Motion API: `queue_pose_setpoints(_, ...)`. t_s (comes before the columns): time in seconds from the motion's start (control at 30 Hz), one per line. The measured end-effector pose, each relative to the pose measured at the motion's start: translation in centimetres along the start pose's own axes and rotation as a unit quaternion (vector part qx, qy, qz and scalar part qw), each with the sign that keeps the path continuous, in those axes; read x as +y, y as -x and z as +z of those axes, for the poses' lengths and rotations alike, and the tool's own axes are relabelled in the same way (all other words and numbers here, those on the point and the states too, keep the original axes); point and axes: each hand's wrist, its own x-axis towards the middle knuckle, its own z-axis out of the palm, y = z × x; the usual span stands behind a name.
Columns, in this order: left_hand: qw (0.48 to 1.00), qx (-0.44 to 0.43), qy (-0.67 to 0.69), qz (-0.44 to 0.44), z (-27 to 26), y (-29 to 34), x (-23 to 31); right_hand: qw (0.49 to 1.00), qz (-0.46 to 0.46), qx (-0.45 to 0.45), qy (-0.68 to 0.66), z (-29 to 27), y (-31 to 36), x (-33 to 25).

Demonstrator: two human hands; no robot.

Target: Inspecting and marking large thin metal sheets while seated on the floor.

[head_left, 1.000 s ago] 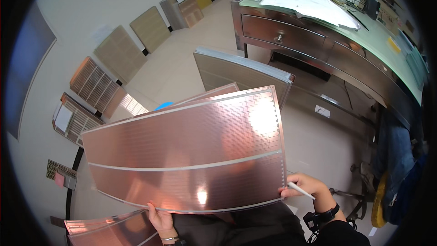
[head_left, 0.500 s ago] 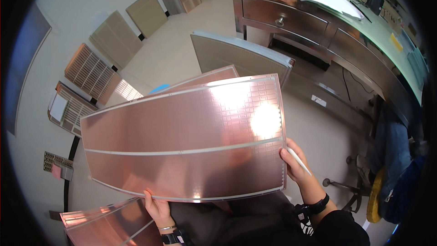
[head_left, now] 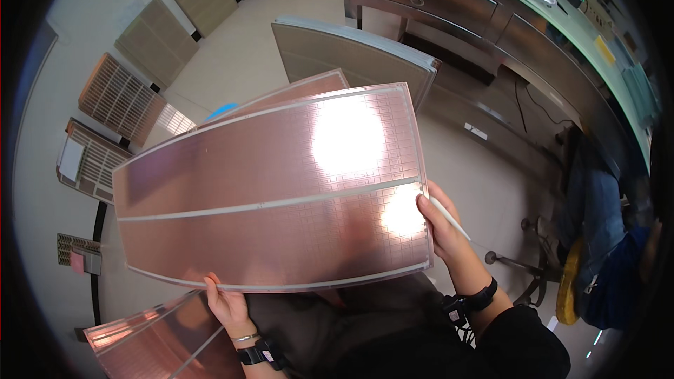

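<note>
A large copper-coloured panel (head_left: 210, 175), with pale strips along its edges and one across its middle, is held tilted up in front of me. My left hand (head_left: 228, 307) grips its lower edge, fingertips curled over the rim. At the panel's right edge my right hand (head_left: 446, 228) is closed, the thumb on the front face and the other fingers behind. A slim white pen-like stick (head_left: 451, 219) is also held in that hand, pointing down to the right. Bright glare covers part of the panel's right half. Behind its top edge another copper panel (head_left: 309, 90) shows partly.
More copper panels (head_left: 151, 333) lie at lower left. Upright grey boards (head_left: 351, 56) stand beyond the held panel. Several boards (head_left: 158, 42) lean along the left wall. A metal desk (head_left: 449, 7) with drawers fills the upper right. A seated person's leg (head_left: 597, 217) is at right.
The panel has turned slightly, its right side rising, and the glare on it has grown and shifted. The whole view has moved a little. Both hands keep their hold.
</note>
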Motion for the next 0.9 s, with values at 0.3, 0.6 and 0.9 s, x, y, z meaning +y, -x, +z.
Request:
queue_pose_setpoints(0.3,0.996,0.024,-0.076,0.032,0.0,0.4,-0.1,0.993,0.021,0.066,0.092,-1.4,-1.2,1.3)
queue_pose_setpoints(0.6,0.992,0.011,-0.126,0.029,2.5,2.4,-1.1,0.967,-0.063,0.24,0.064,-3.2,-1.8,2.9)
queue_pose_setpoints(0.9,0.991,0.058,-0.087,0.083,0.9,3.3,-0.4,0.967,-0.11,0.215,0.083,-4.6,-0.9,1.9)
